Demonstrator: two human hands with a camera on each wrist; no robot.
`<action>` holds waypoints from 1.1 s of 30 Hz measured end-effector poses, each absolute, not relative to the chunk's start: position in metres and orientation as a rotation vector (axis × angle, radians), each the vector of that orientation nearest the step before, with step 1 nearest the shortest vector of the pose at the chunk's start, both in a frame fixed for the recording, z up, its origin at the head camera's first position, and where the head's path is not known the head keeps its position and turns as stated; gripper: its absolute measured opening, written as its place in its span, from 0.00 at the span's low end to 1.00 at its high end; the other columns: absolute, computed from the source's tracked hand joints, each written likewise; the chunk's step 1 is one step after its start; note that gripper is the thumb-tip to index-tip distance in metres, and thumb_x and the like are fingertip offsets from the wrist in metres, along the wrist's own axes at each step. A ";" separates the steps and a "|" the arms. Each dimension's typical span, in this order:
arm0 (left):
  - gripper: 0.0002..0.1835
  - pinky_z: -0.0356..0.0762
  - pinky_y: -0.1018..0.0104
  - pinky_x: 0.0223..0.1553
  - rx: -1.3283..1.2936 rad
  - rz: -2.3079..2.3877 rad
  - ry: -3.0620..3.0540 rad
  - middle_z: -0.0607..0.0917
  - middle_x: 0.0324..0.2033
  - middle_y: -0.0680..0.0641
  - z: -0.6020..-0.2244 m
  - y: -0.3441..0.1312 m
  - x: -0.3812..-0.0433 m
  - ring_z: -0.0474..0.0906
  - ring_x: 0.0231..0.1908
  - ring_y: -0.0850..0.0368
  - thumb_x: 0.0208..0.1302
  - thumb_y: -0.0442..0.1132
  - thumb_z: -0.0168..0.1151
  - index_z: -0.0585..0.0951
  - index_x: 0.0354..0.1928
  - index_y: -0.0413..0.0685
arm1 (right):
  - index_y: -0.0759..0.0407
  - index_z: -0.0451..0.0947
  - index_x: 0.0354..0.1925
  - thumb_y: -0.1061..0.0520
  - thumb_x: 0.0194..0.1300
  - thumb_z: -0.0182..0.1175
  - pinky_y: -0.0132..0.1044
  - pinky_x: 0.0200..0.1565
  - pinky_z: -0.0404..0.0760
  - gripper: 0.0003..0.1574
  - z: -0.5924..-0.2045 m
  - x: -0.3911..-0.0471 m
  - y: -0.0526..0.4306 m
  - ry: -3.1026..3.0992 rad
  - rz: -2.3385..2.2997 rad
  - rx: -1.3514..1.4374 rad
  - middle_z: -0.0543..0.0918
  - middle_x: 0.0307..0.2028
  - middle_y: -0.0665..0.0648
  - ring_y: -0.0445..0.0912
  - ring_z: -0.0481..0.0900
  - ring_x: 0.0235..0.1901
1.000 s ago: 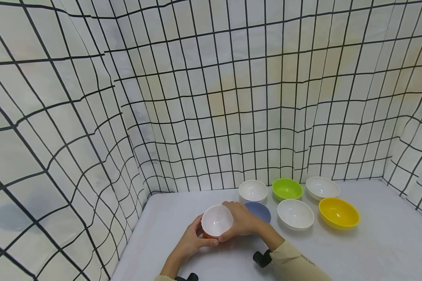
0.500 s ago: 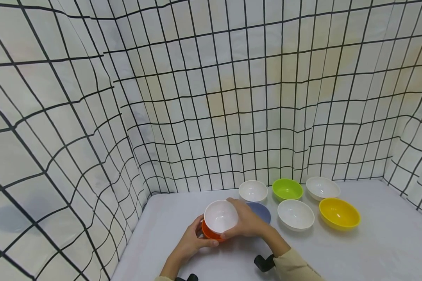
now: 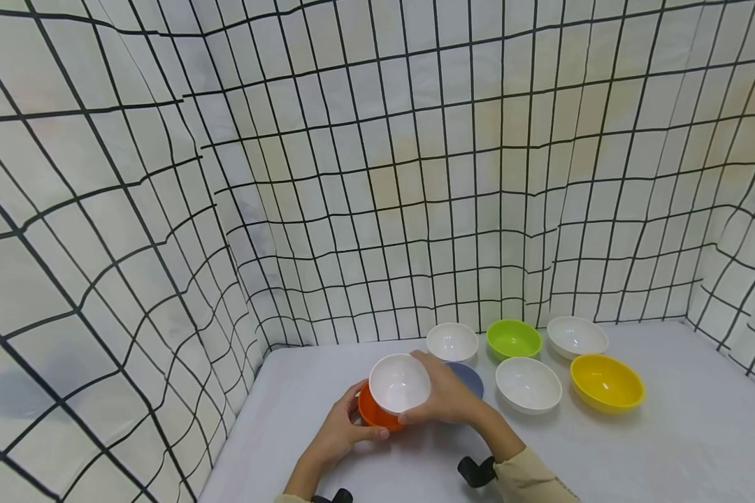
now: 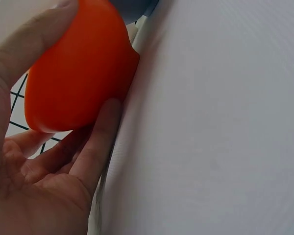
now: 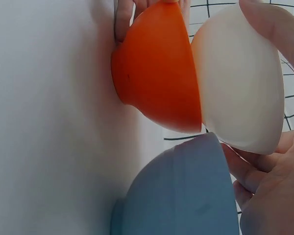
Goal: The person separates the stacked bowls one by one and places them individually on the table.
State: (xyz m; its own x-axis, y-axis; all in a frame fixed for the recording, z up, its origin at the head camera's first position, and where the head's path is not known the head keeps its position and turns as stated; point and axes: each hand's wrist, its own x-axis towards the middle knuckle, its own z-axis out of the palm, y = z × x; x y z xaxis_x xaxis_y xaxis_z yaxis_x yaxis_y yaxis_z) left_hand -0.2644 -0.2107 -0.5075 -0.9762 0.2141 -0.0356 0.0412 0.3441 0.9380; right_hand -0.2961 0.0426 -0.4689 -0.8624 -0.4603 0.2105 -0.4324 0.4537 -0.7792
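Observation:
My right hand (image 3: 443,391) holds a white bowl (image 3: 399,383) by its sides, thumb at the near rim and fingers at the far one. Just below it and to the left, an orange bowl (image 3: 372,411) stands on the table, partly covered by the white one in the head view. My left hand (image 3: 346,424) grips the orange bowl, its thumb on the near side and fingers round the left; the left wrist view shows the fingers low on its wall (image 4: 83,68). Beside them, partly behind my right hand, is a blue bowl (image 5: 181,196).
Right of my hands stand a small white bowl (image 3: 451,342), a green bowl (image 3: 513,339), two larger white bowls (image 3: 528,385) and a yellow bowl (image 3: 607,383). A white cloth covers the table (image 3: 679,447). Black-gridded white sheets (image 3: 377,175) wall off the back and sides.
My right hand has lifted the white bowl out of the orange bowl, up and slightly right, so more orange shows. My left hand stays at the orange bowl.

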 end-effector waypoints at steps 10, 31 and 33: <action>0.55 0.75 0.38 0.67 0.170 1.653 2.539 0.77 0.68 0.43 -0.506 -0.210 -0.264 0.76 0.64 0.44 0.47 0.52 0.83 0.63 0.77 0.57 | 0.59 0.59 0.76 0.36 0.40 0.83 0.62 0.64 0.79 0.73 -0.465 -0.296 0.047 2.673 -1.403 -0.783 0.73 0.69 0.60 0.55 0.75 0.63; 0.49 0.88 0.63 0.38 0.041 1.625 2.607 0.77 0.52 0.40 -0.502 -0.215 -0.308 0.79 0.37 0.53 0.59 0.37 0.73 0.57 0.80 0.53 | 0.56 0.66 0.71 0.37 0.37 0.85 0.57 0.60 0.80 0.67 -0.466 -0.293 0.044 2.694 -1.393 -0.881 0.78 0.61 0.54 0.51 0.74 0.59; 0.50 0.88 0.62 0.38 0.014 1.618 2.600 0.76 0.50 0.40 -0.502 -0.215 -0.315 0.79 0.36 0.52 0.59 0.38 0.73 0.57 0.80 0.55 | 0.55 0.66 0.72 0.36 0.37 0.85 0.57 0.60 0.80 0.68 -0.467 -0.292 0.043 2.711 -1.365 -0.860 0.78 0.61 0.54 0.50 0.73 0.59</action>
